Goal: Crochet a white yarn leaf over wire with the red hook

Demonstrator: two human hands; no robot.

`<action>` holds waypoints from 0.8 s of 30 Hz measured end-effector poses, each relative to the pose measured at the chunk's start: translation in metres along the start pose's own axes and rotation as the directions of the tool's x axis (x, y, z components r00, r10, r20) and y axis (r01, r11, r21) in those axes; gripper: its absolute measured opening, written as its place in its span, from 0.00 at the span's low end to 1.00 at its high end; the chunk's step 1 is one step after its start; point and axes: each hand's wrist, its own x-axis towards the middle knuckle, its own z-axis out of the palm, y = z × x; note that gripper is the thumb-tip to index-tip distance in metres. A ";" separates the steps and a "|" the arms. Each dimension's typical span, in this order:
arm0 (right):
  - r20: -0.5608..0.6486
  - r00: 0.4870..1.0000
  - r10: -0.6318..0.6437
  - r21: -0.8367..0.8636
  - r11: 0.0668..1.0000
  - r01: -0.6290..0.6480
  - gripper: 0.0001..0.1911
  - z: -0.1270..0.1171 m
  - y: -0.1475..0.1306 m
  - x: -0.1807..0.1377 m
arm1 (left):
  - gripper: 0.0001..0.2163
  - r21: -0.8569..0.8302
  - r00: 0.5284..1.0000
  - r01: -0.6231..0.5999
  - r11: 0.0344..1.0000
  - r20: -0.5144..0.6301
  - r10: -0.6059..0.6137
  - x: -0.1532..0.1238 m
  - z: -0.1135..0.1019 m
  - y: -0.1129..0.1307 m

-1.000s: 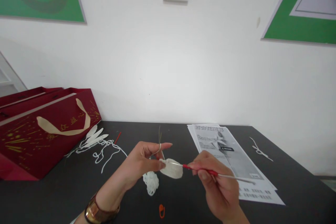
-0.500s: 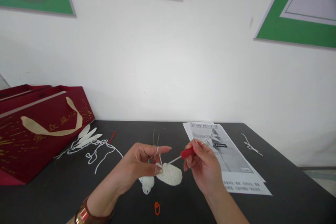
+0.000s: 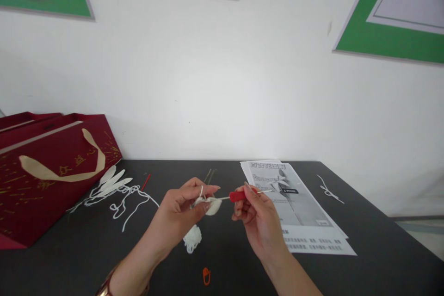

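Observation:
My left hand (image 3: 180,210) pinches a small white crocheted piece (image 3: 212,205) above the black table (image 3: 364,245), with white yarn looped over its forefinger. My right hand (image 3: 258,217) grips a crochet hook with a red handle (image 3: 239,195), its metal tip at the edge of the white piece. A strand of yarn hangs from the piece down to a small white yarn bundle (image 3: 192,238) lying on the table below my left hand.
A dark red gift bag (image 3: 48,171) with a cream handle lies at the left. Loose white yarn and white crocheted petals (image 3: 118,187) lie beside it. Printed instruction sheets (image 3: 294,208) lie at the right, a knotted yarn scrap (image 3: 329,189) beyond them, and an orange stitch marker (image 3: 206,275) near the front edge.
Both hands have risen and come closer together. The right hand turned the hook from pointing sideways to a level hold, and the white piece folded up in the left fingers.

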 end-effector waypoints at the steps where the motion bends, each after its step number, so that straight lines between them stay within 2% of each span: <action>1: -0.001 1.000 0.002 0.000 1.000 -0.002 0.12 0.000 0.000 0.000 | 0.11 -0.003 1.000 0.012 1.000 -0.017 -0.012 0.000 0.000 -0.001; 3: -0.004 1.000 0.009 0.005 1.000 -0.009 0.12 -0.001 0.001 0.001 | 0.10 -0.042 0.997 0.063 0.997 -0.035 -0.065 0.000 0.000 -0.005; 7: -0.005 0.999 0.051 0.057 0.997 -0.051 0.10 -0.003 0.003 0.002 | 0.16 -0.264 0.979 0.180 0.948 -0.048 -0.199 0.002 0.004 -0.010; 10: -0.018 0.998 0.066 0.106 0.992 -0.064 0.10 -0.004 0.004 0.003 | 0.18 -0.386 0.969 0.181 0.905 -0.089 -0.231 0.003 0.009 -0.012; 15: -0.042 0.988 0.151 0.196 0.970 -0.141 0.10 -0.001 0.007 0.003 | 0.14 -0.532 0.955 0.196 0.824 -0.088 -0.284 0.004 0.015 -0.014; 19: -0.067 0.959 0.274 0.297 0.923 -0.243 0.08 0.002 0.010 0.003 | 0.10 -0.631 0.959 0.172 0.756 -0.069 -0.276 0.002 0.016 -0.016; 24: -0.063 0.943 0.327 0.348 0.893 -0.286 0.05 0.002 0.014 0.001 | 0.05 -0.604 0.984 0.046 0.796 -0.109 -0.140 0.001 0.018 -0.018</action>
